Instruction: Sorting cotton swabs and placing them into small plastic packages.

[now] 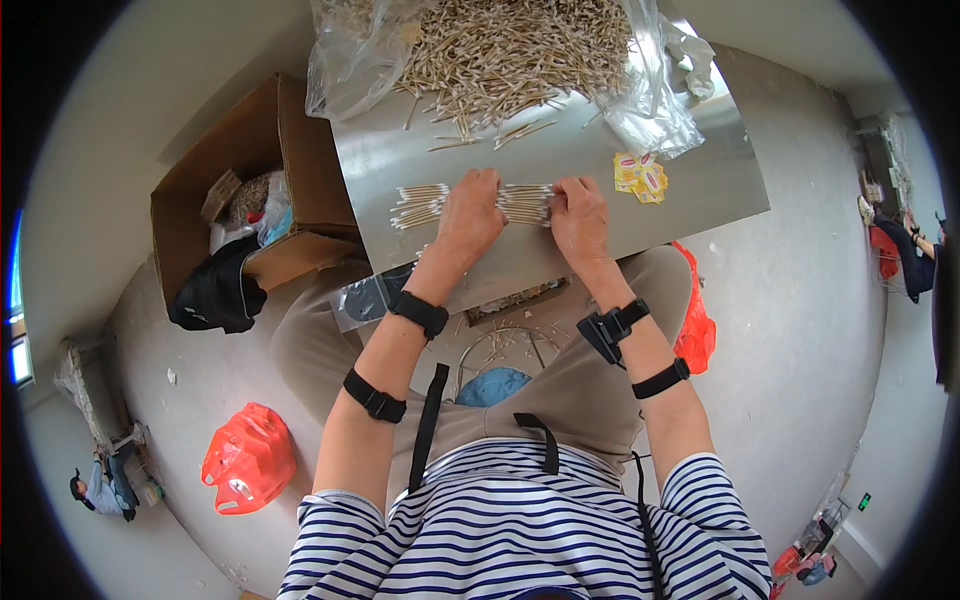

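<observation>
On the metal table, a row of cotton swabs with wooden sticks and white tips lies side by side between my hands. My left hand is closed at the row's left end, its fingers curled over the tips. At the right end, the bent thumb and fingers of my right hand grip the swabs' tips. Left of my left hand a second small group of cotton swabs lies fanned out flat, partly covered by that hand. Small yellow-and-white cards lie in a loose stack to the right of my right hand.
A large heap of cotton swabs on clear plastic fills the table's far side. An open cardboard box stands left of the table. Red plastic bags sit on the floor. Other people are at the room's far edges.
</observation>
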A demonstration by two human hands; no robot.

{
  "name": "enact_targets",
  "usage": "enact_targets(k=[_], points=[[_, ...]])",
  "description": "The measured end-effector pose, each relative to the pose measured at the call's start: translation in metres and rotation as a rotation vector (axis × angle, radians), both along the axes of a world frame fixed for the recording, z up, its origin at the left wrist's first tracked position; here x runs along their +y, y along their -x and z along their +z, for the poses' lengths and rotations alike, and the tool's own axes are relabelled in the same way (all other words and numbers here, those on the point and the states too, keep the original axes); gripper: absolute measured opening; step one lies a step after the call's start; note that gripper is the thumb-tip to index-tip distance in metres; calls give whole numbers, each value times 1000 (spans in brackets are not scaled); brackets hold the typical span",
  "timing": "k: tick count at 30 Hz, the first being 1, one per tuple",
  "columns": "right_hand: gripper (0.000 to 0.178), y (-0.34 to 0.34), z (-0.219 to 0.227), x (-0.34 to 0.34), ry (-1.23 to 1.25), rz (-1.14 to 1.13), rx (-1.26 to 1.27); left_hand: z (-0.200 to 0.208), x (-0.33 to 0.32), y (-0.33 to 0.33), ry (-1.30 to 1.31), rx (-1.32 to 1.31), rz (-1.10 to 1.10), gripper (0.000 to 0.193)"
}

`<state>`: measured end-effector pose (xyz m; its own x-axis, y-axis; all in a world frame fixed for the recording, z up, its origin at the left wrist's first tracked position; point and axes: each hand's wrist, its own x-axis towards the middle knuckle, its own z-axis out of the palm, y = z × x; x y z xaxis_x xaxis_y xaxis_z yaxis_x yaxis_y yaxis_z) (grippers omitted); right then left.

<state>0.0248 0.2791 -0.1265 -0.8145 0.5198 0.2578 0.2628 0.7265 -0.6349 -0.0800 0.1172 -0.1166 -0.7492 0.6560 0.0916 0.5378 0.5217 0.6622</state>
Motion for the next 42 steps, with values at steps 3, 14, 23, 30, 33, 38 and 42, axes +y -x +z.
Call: enact_targets(k=[3,14,23,30,33,38,42], points=[[14,2,3,4,-32,50,24,26,2,-11,47,3,-3,42],[10,-3,0,8,-33,158,33,10,10,-53,422,355,-212,121],[5,-4,2,14,-18,174,9,2,8,-55,375,318,-197,118],[7,8,4,9,-70,122,-189,-1,9,-57,383,314,-191,118],[9,13,5,6,-103,122,-248,-2,8,-58,363,302,-180,118],[4,15,5,8,-116,139,-324,-4,9,-59,388,315,-168,119],[4,9,-1,10,-167,177,-251,0,10,-59,370,290,-180,120]])
